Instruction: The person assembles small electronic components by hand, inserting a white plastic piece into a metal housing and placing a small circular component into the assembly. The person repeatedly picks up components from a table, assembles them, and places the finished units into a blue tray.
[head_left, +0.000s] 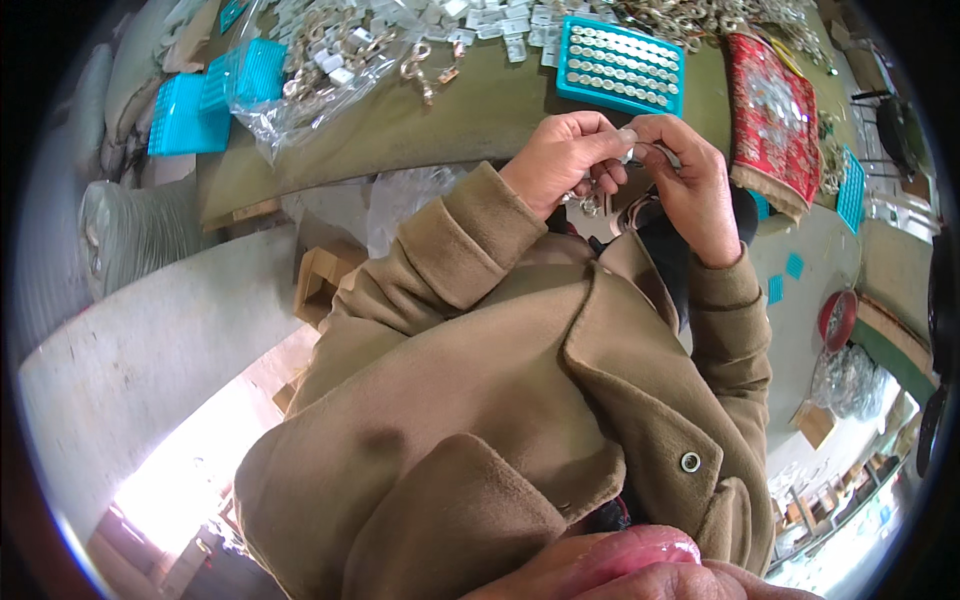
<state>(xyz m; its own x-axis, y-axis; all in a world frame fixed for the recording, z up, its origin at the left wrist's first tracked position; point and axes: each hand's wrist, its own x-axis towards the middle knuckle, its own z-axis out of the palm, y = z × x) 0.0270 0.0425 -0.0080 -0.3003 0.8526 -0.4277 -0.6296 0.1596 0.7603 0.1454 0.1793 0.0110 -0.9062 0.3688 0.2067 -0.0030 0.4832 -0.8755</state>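
Observation:
Both of my hands meet just over the table's near edge, below a blue tray [622,104] filled with rows of round whitish pieces. My left hand [568,163] is closed, thumb and forefinger pinching a small whitish piece [628,153]. My right hand [698,180] pinches at the same piece from the other side, its fingertips touching those of the left. Some shiny metal links [586,204] hang beneath the left fingers; whether they join the pinched piece is hidden.
Left on the green table [420,135] lies a clear plastic bag [275,125] of metal links and clear tags, beside stacked blue trays [190,115]. Loose clear tags [515,45] and metal links lie along the back. A red patterned cloth [745,80] bearing clear pieces drapes over the right edge.

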